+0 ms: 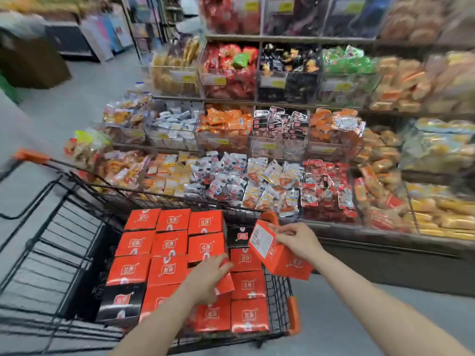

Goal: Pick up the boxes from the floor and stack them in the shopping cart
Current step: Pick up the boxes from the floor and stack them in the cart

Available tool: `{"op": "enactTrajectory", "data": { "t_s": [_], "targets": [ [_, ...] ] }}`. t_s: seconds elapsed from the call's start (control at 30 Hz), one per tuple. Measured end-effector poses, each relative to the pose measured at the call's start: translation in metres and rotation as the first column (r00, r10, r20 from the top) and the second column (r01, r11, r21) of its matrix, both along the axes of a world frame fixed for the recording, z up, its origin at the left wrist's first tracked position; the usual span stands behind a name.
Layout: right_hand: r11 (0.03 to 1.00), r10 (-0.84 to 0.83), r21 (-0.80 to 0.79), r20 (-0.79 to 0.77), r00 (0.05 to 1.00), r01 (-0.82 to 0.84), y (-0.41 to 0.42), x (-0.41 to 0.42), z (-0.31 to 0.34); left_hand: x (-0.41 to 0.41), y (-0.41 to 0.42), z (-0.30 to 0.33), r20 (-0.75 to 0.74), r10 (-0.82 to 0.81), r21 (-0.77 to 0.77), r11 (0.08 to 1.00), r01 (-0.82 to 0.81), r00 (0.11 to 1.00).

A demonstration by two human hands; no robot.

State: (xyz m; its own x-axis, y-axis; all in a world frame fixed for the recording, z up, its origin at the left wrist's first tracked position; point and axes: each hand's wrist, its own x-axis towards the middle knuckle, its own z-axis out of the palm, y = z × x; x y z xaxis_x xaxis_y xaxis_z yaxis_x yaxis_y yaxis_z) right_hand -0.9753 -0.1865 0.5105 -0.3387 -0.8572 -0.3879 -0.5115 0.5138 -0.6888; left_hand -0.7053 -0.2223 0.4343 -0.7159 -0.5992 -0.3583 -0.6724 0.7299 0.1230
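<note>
The right hand (295, 242) holds a tilted red box (279, 253) above the cart's (77, 227) near right corner, its fingers (288, 228) curled over the top edge, label side facing up. The left hand (208, 276) rests on another red box (226, 278) among the stacked boxes (169, 242), fingers bent around its edge. Beyond both sets of fingers, shelves of snack packets (257, 176) rise behind the cart.
</note>
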Motion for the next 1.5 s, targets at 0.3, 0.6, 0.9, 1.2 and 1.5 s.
{"op": "enactTrajectory", "data": {
  "t_s": [0.3,0.6,0.9,1.2,1.5],
  "targets": [
    [0.972,-0.235,-0.030,-0.010,0.972,0.235,0.028,0.045,-0.015,0.018,-0.037,-0.043,-0.004,-0.214,-0.061,0.975,0.214,0.977],
    [0.976,-0.219,0.010,-0.021,0.975,0.219,0.047,0.050,-0.009,-0.011,-0.048,-0.008,-0.175,-0.195,-0.072,0.980,0.185,0.965],
    [0.998,-0.065,-0.023,-0.035,0.997,0.065,0.062,0.040,0.040,-0.071,-0.030,0.050,-0.395,-0.340,-0.028,0.933,0.359,0.853],
    [0.870,0.473,0.078,-0.407,0.782,-0.486,0.104,0.020,0.038,-0.041,-0.001,0.048,-0.457,-0.003,0.251,0.959,0.132,0.889],
    [0.789,0.575,0.056,-0.416,0.704,-0.611,0.092,0.064,0.031,0.007,0.023,0.025,-0.454,0.271,0.426,0.903,-0.060,0.849]
  ]
}}
